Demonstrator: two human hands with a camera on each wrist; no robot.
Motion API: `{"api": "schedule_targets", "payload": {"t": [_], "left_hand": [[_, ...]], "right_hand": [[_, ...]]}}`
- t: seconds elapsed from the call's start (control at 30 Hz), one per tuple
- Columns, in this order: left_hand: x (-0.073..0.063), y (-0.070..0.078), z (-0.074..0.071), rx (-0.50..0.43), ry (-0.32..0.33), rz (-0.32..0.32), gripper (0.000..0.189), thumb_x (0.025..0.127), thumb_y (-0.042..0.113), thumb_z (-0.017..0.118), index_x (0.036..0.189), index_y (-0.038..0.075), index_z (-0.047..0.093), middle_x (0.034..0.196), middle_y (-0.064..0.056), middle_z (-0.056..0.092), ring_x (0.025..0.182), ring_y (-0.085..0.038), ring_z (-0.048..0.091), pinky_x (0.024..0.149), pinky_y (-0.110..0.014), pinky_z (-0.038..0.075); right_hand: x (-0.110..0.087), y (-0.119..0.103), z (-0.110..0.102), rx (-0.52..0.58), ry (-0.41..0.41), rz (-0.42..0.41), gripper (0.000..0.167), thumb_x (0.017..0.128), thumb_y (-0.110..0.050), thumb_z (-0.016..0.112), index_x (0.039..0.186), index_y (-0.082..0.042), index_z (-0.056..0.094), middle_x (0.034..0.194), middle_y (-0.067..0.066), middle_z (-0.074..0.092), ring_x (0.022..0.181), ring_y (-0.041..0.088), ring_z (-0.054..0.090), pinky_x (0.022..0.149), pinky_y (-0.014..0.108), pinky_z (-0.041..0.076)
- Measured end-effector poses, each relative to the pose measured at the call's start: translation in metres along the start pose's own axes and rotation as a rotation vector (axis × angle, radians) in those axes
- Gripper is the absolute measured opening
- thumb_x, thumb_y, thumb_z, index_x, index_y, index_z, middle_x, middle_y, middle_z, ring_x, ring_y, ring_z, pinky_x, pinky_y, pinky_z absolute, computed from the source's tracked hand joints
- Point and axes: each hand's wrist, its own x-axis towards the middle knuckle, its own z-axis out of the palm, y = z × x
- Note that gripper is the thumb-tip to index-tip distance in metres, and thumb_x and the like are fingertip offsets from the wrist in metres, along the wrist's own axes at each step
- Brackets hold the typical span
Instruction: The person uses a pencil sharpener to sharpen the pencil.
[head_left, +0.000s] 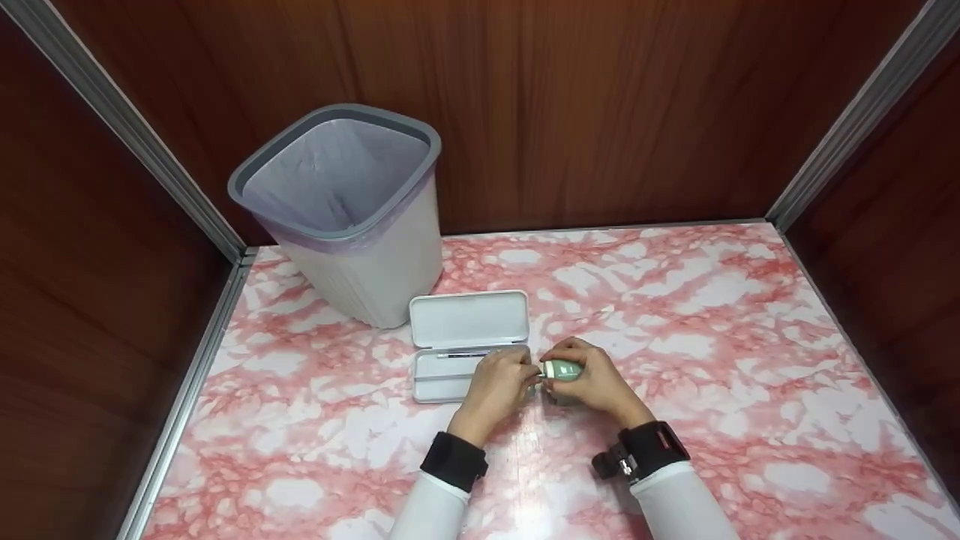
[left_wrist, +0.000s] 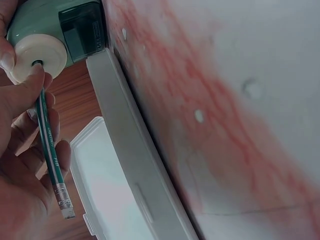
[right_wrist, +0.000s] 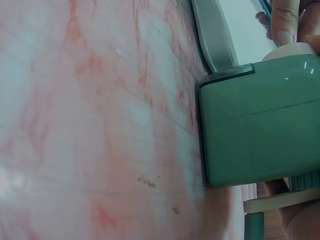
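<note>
In the head view my left hand is at the right end of an open white pencil case. It pinches a dark green pencil with a metal ferrule and white eraser end. The pencil's front end is at the hole in the cream round face of a green crank pencil sharpener; the tip is hidden by the fingers. My right hand grips the sharpener with curled fingers, just right of the left hand. The cream crank arm with its green knob shows in the right wrist view.
Another pencil lies inside the case. Behind it to the left stands a white bin with a grey rim and a purple liner. Wooden panels enclose the red-and-white marbled table at the back and sides.
</note>
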Motion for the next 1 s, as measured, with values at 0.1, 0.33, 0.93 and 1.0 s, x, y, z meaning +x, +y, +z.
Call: {"api": "schedule_targets", "payload": {"t": [0.1, 0.33, 0.93, 1.0], "left_hand": [[-0.001, -0.001, 0.000, -0.005, 0.005, -0.005, 0.005, 0.082, 0.023, 0.076, 0.084, 0.018, 0.078, 0.078, 0.005, 0.057, 0.077, -0.014, 0.060, 0.066, -0.030, 0.046], [-0.003, -0.004, -0.002, -0.010, -0.028, -0.031, 0.008, 0.083, 0.023, 0.075, 0.089, 0.020, 0.078, 0.082, 0.005, 0.061, 0.082, -0.015, 0.063, 0.071, -0.032, 0.046], [-0.006, -0.011, -0.010, -0.027, -0.089, -0.081, 0.010, 0.084, 0.027, 0.074, 0.090, 0.022, 0.079, 0.079, 0.005, 0.059, 0.077, -0.015, 0.061, 0.071, -0.033, 0.043], [-0.005, -0.011, -0.011, -0.032, -0.093, -0.078, 0.009, 0.084, 0.027, 0.074, 0.089, 0.022, 0.079, 0.079, 0.005, 0.060, 0.078, -0.014, 0.061, 0.072, -0.034, 0.043]], "right_hand": [[0.000, 0.001, 0.001, -0.005, 0.007, -0.004, 0.036, 0.068, -0.005, 0.086, 0.102, -0.011, 0.075, 0.102, 0.002, 0.062, 0.095, 0.026, 0.059, 0.083, 0.052, 0.049], [-0.001, 0.000, 0.001, -0.041, 0.021, 0.002, 0.035, 0.067, -0.003, 0.085, 0.099, -0.013, 0.075, 0.100, -0.005, 0.061, 0.094, 0.021, 0.058, 0.082, 0.049, 0.049], [0.001, -0.004, 0.001, -0.049, -0.013, 0.010, 0.036, 0.069, -0.007, 0.084, 0.104, -0.005, 0.073, 0.104, 0.000, 0.061, 0.097, 0.028, 0.059, 0.083, 0.048, 0.050], [0.001, -0.005, 0.001, -0.048, -0.015, 0.012, 0.036, 0.070, -0.007, 0.084, 0.104, -0.004, 0.073, 0.104, 0.001, 0.061, 0.097, 0.029, 0.059, 0.083, 0.048, 0.050]]}}
